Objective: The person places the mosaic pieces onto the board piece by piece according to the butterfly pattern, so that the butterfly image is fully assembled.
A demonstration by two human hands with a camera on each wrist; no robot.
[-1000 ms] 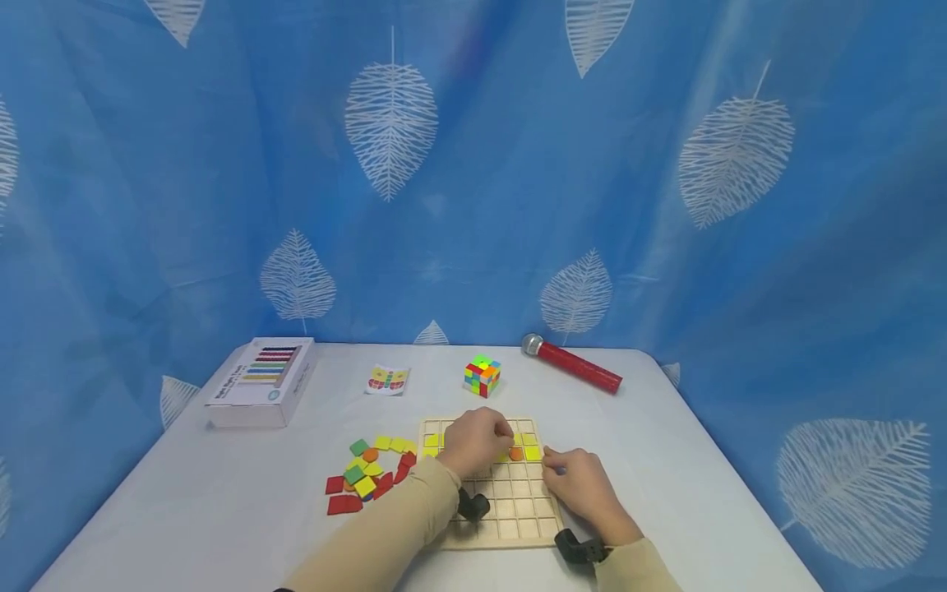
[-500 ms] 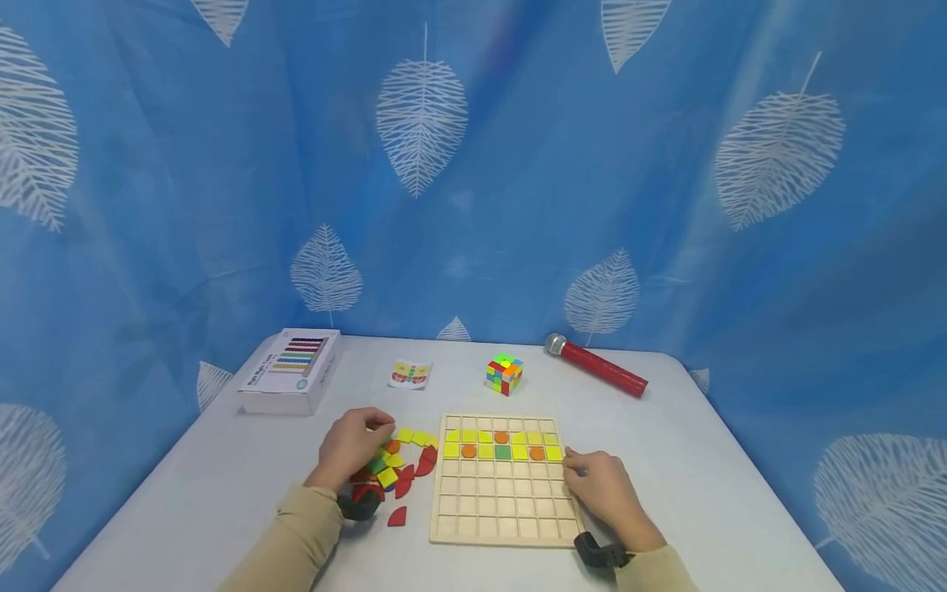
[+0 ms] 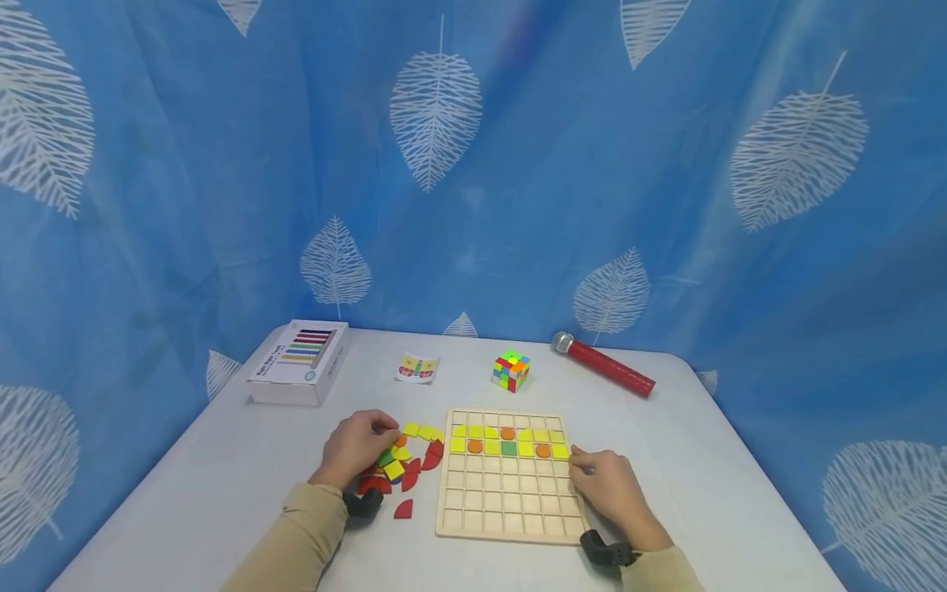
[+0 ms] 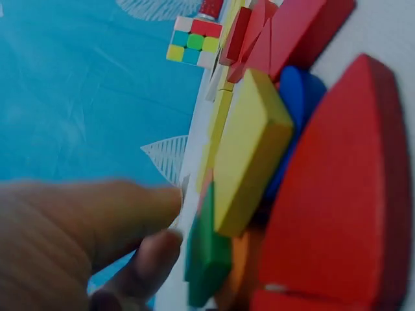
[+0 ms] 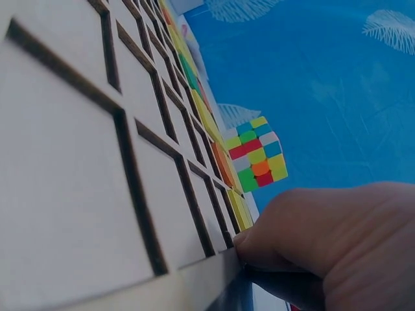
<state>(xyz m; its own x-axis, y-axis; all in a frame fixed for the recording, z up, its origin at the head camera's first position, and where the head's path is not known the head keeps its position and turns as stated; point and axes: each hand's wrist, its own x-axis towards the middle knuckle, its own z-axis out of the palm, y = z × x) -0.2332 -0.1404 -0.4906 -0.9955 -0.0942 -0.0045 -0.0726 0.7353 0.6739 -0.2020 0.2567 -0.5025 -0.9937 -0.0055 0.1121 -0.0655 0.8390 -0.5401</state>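
Note:
My left hand is at the left side of a heap of coloured tiles, its fingers bent loosely. In the left wrist view its thumb and forefinger tips lie close by a green tile, with no tile visible between them. Yellow tile and red tile pieces lie beyond. A wooden grid board lies flat, with two rows of yellow, orange and green tiles set in its upper cells. My right hand grips the board's right edge, thumb on the rim.
Behind the board stands a puzzle cube, with a red microphone to its right. A small pattern card and a white box are at the back left. One red quarter-round tile lies apart from the heap.
My left hand has left the board's upper rows and moved left to the tile heap, uncovering a green tile in the second row. The right hand stays at the board's edge.

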